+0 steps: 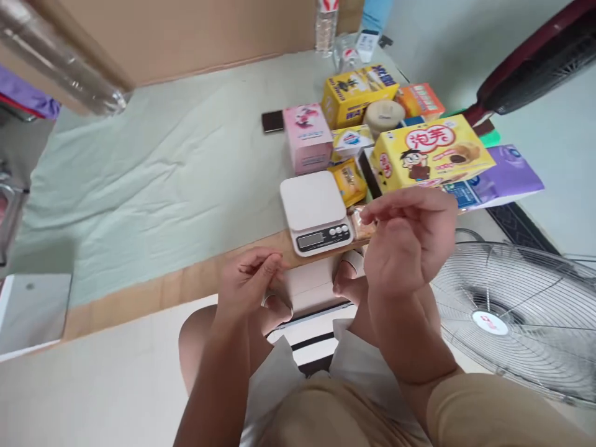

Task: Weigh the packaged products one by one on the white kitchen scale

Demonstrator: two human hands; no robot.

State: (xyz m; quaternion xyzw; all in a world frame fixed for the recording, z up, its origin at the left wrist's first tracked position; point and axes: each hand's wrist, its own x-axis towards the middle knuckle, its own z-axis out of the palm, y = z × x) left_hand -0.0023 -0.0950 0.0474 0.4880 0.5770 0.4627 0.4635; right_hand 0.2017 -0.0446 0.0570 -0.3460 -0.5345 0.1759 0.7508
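My left hand point(249, 276) hovers at the table's front edge, left of the scale, thumb and fingertips pressed together with nothing visible in them. My right hand point(412, 239) is raised to the right of the scale, fingers loosely bent, a gap between thumb and fingers, holding nothing I can see. Between and beyond them a white digital kitchen scale point(313, 202) sits with a bare plate; its display looks blank. A small clear-wrapped snack point(361, 222) lies beside it, partly behind my right fingers. A yellow snack packet point(349, 181) and a yellow puff-snack box point(433, 152) are close by.
Behind the scale stand a pink box point(307, 136), another yellow box point(358, 93), a round lidded tub point(384, 116) and a dark flat object point(272, 121). A purple package point(507, 174) lies right. A floor fan point(493, 320) stands near my right arm. Pale cloth point(162, 180) covers the table.
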